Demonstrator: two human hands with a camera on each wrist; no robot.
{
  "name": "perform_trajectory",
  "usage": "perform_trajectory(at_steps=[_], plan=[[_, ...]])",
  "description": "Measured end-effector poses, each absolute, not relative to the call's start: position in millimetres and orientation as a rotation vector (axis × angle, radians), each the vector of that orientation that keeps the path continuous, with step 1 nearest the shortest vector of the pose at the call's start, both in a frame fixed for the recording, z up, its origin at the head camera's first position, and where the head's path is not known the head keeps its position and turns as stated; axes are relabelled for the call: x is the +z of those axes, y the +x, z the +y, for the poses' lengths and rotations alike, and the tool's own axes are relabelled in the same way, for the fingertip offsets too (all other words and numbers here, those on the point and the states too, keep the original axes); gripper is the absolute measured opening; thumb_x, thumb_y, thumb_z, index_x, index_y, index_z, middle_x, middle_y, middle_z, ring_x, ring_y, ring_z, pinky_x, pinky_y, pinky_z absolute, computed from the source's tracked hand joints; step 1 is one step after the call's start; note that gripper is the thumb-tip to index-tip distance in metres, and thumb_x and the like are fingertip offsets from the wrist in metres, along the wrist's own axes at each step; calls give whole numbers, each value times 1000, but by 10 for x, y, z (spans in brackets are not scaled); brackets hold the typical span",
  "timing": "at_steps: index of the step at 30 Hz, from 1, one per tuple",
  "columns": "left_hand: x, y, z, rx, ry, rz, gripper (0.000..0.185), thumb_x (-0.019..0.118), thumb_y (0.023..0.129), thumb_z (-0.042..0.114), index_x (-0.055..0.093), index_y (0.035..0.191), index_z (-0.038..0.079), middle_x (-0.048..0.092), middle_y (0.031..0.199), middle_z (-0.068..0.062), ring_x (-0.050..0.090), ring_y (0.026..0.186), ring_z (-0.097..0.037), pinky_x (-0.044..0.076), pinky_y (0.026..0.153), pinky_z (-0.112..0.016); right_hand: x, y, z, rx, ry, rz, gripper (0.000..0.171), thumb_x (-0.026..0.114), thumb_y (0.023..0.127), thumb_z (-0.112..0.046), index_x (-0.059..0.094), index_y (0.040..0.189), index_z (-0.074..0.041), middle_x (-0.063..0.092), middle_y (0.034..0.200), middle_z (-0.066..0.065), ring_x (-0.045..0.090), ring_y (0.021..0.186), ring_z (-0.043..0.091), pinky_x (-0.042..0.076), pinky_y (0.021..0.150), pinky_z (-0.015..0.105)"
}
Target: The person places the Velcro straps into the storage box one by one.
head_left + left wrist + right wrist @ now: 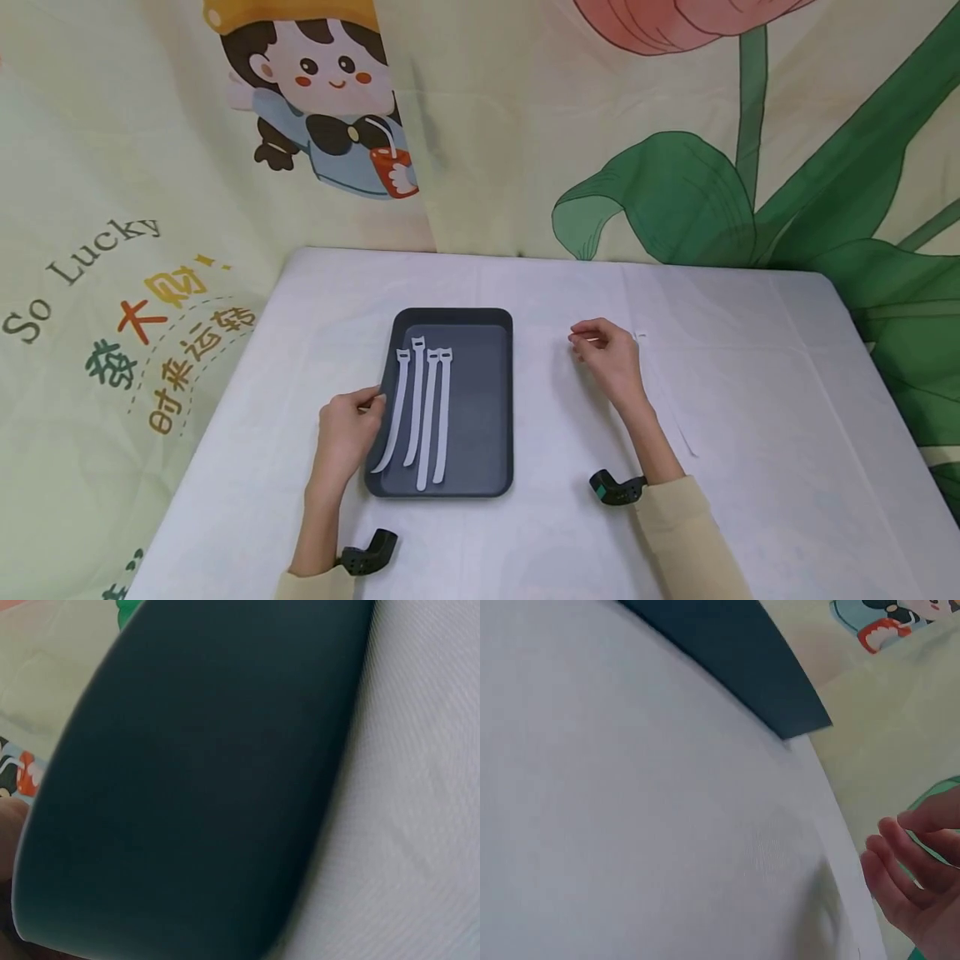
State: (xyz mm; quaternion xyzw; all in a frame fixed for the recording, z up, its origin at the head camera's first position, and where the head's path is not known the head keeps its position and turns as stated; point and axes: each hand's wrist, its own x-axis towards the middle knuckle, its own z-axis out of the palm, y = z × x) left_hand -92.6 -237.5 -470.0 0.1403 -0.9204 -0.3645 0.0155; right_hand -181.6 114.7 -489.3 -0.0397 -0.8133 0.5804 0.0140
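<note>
A white table [750,400] carries a dark tray [480,400] holding four white straps [423,408] side by side. The left hand [347,429] grips the tray's left rim. The right hand [609,354], right of the tray, pinches the end of a fifth strap [667,400] lying on the table.

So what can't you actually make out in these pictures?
- Head view: whether the right hand pinches anything; a pale strap beside it barely shows against the white table.
- Left wrist view: the tray fills the frame, so the left hand and the four straps stay unseen.
- Right wrist view: only fingertips show, cut off by the frame edge.
</note>
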Motion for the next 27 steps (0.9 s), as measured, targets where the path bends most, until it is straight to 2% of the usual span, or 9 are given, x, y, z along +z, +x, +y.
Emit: perform_trajectory(at_steps=[3,6,10,13,15,17,22,27], plan=[[-4695,-922,-2381,-1138,447,-2863,31,60,99,9,72,123,-7,75,97,-22,66,72,-22,47,55,-26,-4910,-1851,1279,1719,-175,-2537,20,61,96,-5,74,111,0,76,105,20,73,92,32,51,69,15],[-4694,-921,-2385,-1145,446,-2862,31,60,99,9,71,123,-7,75,98,-23,65,71,-23,47,55,-26,-4921,-1894,1427,1658,-233,-2533,25,54,98,-5,73,113,1,76,107,19,73,95,31,50,72,14],[-4701,-922,-2384,-1147,441,-2862,31,60,99,9,71,123,-7,75,98,-23,64,70,-22,46,54,-25,-4932,-1949,1621,1605,-258,-2602,36,41,103,-5,69,126,0,74,120,17,70,110,32,52,87,27],[-4705,-927,-2380,-1146,428,-2862,31,60,99,9,71,123,-7,75,98,-23,64,70,-21,46,54,-25,-4932,-1989,1730,1567,-258,-2663,43,34,103,-4,64,134,-2,70,129,17,65,120,32,49,100,40],[-4700,-928,-2379,-1143,421,-2861,31,60,99,9,71,123,-7,75,98,-23,65,70,-21,46,54,-25,-4925,-2015,1776,1563,-255,-2678,45,32,103,-3,63,135,-1,68,132,17,63,123,33,47,104,45],[-4697,-927,-2378,-1141,422,-2857,31,60,99,9,71,123,-7,75,98,-23,65,70,-21,47,54,-25,-4917,-2036,1804,1571,-243,-2689,45,32,102,-3,63,136,-1,68,132,18,62,123,34,47,103,44],[-4699,-922,-2375,-1144,434,-2856,31,60,99,10,71,123,-7,75,98,-23,66,71,-21,47,55,-25,-4904,-2072,1832,1623,-254,-2724,38,40,105,-8,62,135,0,67,130,19,64,115,33,52,91,32],[-4691,-920,-2372,-1151,452,-2863,32,59,99,10,71,124,-7,75,100,-24,66,70,-21,47,55,-25,-4897,-2077,1827,1665,-288,-2760,36,46,107,-14,61,136,1,66,130,21,64,111,32,56,92,35]])
